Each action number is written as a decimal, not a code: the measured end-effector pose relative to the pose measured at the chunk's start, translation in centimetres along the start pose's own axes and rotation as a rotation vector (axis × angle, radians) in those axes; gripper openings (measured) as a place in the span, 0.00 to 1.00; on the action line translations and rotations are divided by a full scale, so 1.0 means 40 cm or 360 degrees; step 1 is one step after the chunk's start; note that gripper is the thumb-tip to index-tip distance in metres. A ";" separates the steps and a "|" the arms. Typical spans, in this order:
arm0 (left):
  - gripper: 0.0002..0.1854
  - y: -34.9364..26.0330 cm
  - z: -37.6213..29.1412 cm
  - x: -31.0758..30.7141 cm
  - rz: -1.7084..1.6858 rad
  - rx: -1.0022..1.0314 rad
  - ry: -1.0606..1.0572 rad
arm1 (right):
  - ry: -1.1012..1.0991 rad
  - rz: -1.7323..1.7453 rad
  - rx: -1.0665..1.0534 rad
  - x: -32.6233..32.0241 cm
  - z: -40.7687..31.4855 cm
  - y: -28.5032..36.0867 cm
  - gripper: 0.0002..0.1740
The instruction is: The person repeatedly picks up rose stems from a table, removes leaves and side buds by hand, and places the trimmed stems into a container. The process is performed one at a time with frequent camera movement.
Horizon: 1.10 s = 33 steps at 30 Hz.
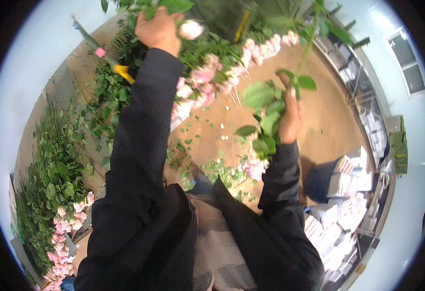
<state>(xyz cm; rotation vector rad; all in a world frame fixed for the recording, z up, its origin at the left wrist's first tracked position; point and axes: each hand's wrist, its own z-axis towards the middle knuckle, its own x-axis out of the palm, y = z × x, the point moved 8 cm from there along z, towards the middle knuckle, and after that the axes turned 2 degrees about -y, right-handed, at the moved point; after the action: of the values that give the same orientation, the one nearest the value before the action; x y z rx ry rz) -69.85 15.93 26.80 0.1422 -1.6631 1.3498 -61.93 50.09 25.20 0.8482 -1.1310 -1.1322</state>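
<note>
My left hand (pixel 159 31) reaches to the top left, among green leaves. A pale pink rosebud (pixel 191 30) shows beside its fingers; whether the hand grips a stem is hidden. At the right, my right hand (pixel 291 116) holds a long leafy rose stem (pixel 307 51), its fingers nearly straight. This rose's pink bloom (pixel 254 168) hangs low by my right sleeve, and the stem rises to the top edge. Between my arms, many pink roses (pixel 203 76) lie in a row, their leaves and stems towards the top left.
More long-stemmed roses (pixel 61 225) are piled at the lower left. Cut leaves and petals (pixel 216 171) litter the brown floor (pixel 328 98). Bundles of white printed paper (pixel 343 203) stand at the right, near a shelf (pixel 367 120). A yellow-marked pole (pixel 123 72) slants at the left.
</note>
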 end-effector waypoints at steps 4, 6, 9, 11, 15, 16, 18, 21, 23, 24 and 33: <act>0.37 0.172 0.010 -0.218 0.0819 -0.0421 0.0107 | 0.0027 0.0409 0.0245 -0.029 0.051 -0.099 0.20; 0.41 0.147 -0.050 -0.209 0.1186 -0.0227 0.0097 | 0.0002 0.0566 0.0322 -0.049 0.066 -0.129 0.19; 0.39 0.001 -0.316 -0.107 0.1093 0.0198 0.0514 | 0.0099 0.0948 0.0460 -0.102 0.062 -0.163 0.16; 0.36 -0.081 -0.445 -0.152 0.0833 0.0185 0.0815 | -0.0154 0.1182 0.0502 -0.081 0.022 -0.149 0.16; 0.23 -0.132 -0.603 -0.417 0.1459 0.0226 0.1168 | -0.0251 0.0969 0.0494 -0.041 -0.102 -0.189 0.16; 0.19 -0.137 -0.636 -0.487 0.1546 0.0079 0.1085 | -0.0034 0.1108 0.0629 -0.001 -0.148 -0.235 0.17; 0.17 -0.169 -0.703 -0.590 0.1736 -0.0022 0.0948 | 0.0143 0.1061 0.0743 0.104 -0.286 -0.293 0.17; 0.16 -0.272 -0.769 -0.704 0.1909 0.0170 0.0721 | 0.0371 0.1032 0.1232 0.269 -0.550 -0.402 0.18; 0.14 -0.361 -0.816 -0.784 0.1813 0.0341 0.0477 | 0.0583 0.0969 0.1616 0.362 -0.740 -0.468 0.17; 0.11 -0.392 -0.837 -0.858 0.1861 0.0226 0.0259 | 0.0690 0.0943 0.1728 0.419 -0.827 -0.473 0.17; 0.09 -0.870 -1.007 -1.233 0.1462 0.0414 -0.1007 | 0.1720 0.0547 0.2689 0.638 -1.441 -0.285 0.20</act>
<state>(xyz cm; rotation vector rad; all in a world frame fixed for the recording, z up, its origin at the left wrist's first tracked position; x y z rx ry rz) 1.38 13.05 13.17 -0.0739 -2.1829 2.3957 -8.00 20.93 6.58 2.0172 -0.9804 0.8875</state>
